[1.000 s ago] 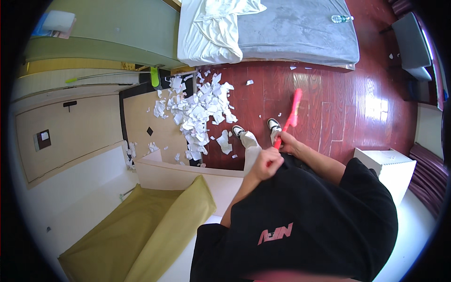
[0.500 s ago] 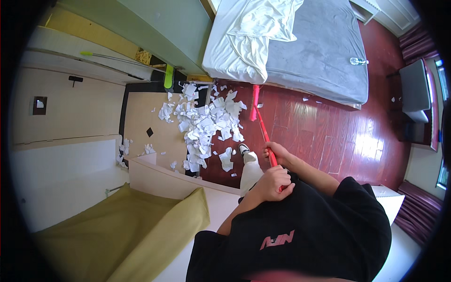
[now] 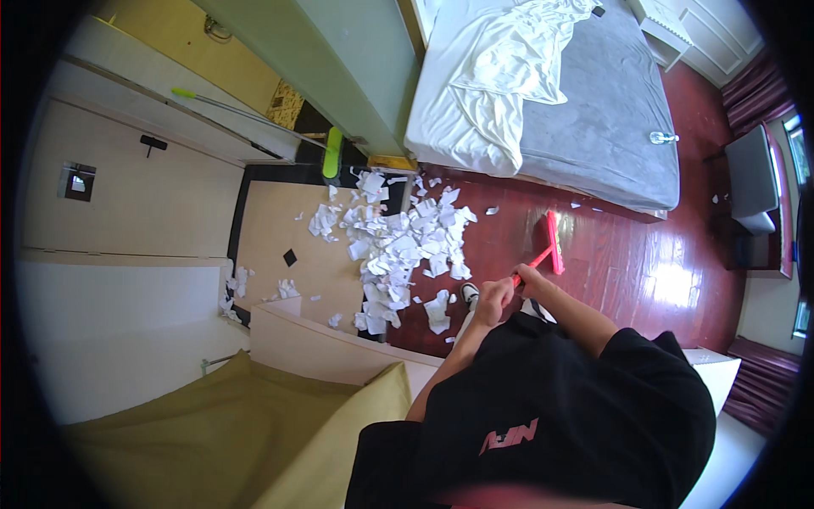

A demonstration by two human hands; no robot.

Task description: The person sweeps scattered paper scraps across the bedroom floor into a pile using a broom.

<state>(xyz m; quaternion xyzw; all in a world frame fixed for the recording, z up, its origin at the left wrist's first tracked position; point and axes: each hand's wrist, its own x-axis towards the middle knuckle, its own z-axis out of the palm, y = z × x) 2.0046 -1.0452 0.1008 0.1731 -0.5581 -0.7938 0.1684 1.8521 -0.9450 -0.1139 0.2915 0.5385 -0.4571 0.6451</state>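
Observation:
A broom with a red handle and a pink head [image 3: 553, 243] is in both my hands. My left hand [image 3: 493, 302] is wrapped round the handle nearer my body. Just ahead and to the right, my right hand [image 3: 532, 280] grips the same handle closer to the head. The broom head is on or just over the dark red wood floor, to the right of a wide pile of torn white paper [image 3: 407, 246]. One larger paper scrap [image 3: 437, 311] lies near my shoe.
The bed [image 3: 602, 140], with a grey sheet and rumpled white cloth, borders the floor ahead. A clear bottle [image 3: 663, 137] lies on it. A green broom [image 3: 333, 153] leans by the doorway. An olive cloth [image 3: 254, 424] covers something at lower left. A chair [image 3: 750, 178] stands far right.
The broom head has swung right, from beside the paper pile to open floor below the bed. Both hands have shifted with it and moved closer together. The whole view has turned slightly.

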